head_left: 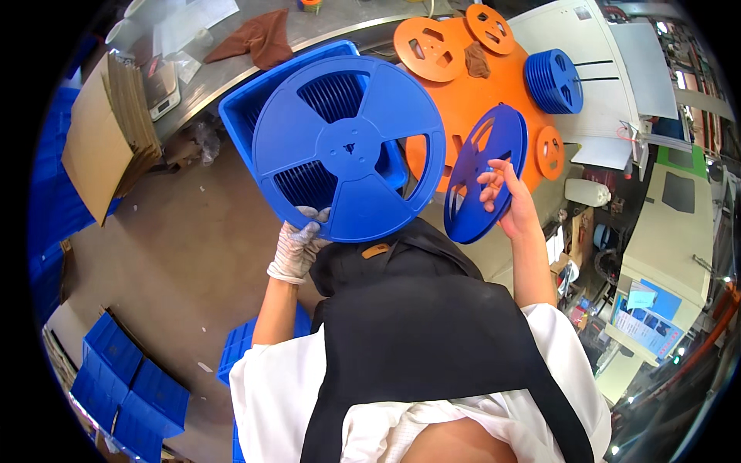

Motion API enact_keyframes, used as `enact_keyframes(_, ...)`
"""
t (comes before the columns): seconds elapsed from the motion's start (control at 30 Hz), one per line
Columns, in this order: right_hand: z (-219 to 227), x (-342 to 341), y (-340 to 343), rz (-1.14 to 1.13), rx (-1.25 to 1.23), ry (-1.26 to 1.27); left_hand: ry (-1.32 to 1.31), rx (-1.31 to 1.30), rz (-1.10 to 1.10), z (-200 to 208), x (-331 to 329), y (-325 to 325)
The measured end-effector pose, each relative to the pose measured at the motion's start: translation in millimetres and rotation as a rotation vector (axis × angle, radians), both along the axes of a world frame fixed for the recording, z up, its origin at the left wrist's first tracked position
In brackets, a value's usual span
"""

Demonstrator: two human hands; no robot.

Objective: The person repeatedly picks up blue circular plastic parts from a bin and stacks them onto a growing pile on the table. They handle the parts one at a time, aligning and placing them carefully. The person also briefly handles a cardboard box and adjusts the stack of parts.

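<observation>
My left hand [299, 241], in a white knit glove, grips the lower rim of a large blue plastic reel [349, 147] with three cut-out windows, held flat above a blue crate [255, 96] that contains more blue reels. My bare right hand [505, 197] holds a smaller blue reel [486, 171] tilted on edge, fingers through its opening. Both reels hang in front of my chest over the floor and table edge.
Several orange reels [463, 85] and a stack of blue reels [553, 80] lie on the table ahead. A brown cloth [255, 38] rests on the metal bench. Folded cardboard [108, 131] leans at left. Blue crates [127, 382] sit on the floor below left.
</observation>
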State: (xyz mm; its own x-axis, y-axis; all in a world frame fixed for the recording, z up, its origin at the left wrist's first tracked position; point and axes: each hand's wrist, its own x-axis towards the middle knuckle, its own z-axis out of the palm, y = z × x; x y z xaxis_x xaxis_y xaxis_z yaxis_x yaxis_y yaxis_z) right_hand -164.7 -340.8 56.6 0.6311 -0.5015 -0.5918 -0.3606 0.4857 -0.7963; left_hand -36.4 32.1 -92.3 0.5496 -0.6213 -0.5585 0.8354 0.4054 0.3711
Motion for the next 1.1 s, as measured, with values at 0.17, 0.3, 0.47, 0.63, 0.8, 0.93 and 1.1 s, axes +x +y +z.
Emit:
enact_keyframes(0.17, -3.2, 0.2, 2.4, -0.162, 0.019, 0.034, 0.024, -0.032, 0.126, -11.8, -6.3, 11.0)
enact_keyframes(0.3, -11.2, -4.2, 3.3, -0.177, -0.041, 0.077, 0.037, 0.011, 0.216, -22.5, -3.5, 20.2)
enact_keyframes(0.47, -7.5, 1.1, 16.3, -0.193, -0.06, 0.118, -0.096, 0.534, 0.216, -58.4, 15.7, 33.5)
enact_keyframes(0.63, -8.0, 8.7, 27.4, -0.132, -0.045, 0.104, -0.46, 1.14, 0.066, -157.9, 27.6, 76.2)
enact_keyframes(0.8, -7.7, -0.5, 23.9, -0.114, -0.02, 0.079, -0.649, 1.646, -0.293, -136.3, 63.5, 48.7)
enact_keyframes(0.93, -8.7, -0.6, 27.3, -0.136, -0.033, 0.076, -0.645, 1.696, -0.357, -136.8, 85.7, 27.4)
enact_keyframes(1.1, -12.3, -8.4, 26.0, -0.161, -0.048, 0.088, -0.573, 1.669, -0.434, -146.5, 107.5, 11.4)
